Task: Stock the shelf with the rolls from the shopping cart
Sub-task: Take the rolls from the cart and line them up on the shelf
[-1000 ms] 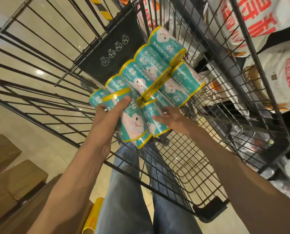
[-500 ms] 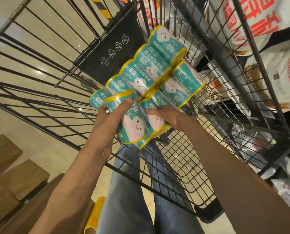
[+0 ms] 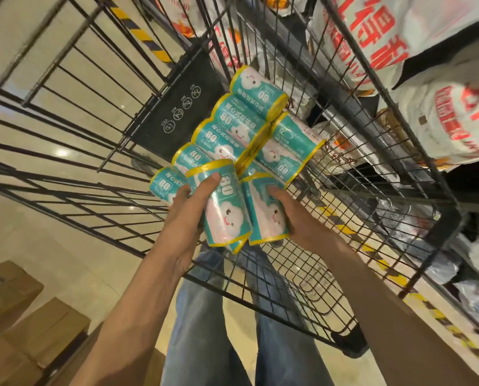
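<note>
Head view: two hands lifting teal rolls over the shopping cart.

Left hand point(image 3: 189, 210) grips one teal yellow-edged roll point(image 3: 221, 210), thumb laid along its side; right hand point(image 3: 297, 221) curls round a second roll point(image 3: 266, 210) just beside it, the two rolls touching. Beyond them, the remaining rolls point(image 3: 232, 132) lie stacked against the far end of the shopping cart point(image 3: 302, 277). White printed sacks point(image 3: 444, 118) fill the shelf to the cart's right; cardboard boxes point(image 3: 23, 330) sit on the floor to its left.

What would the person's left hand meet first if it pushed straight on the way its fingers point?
The left hand already grips a roll. Straight ahead, it would probably meet the stacked rolls in the cart; depth is unclear.
</note>
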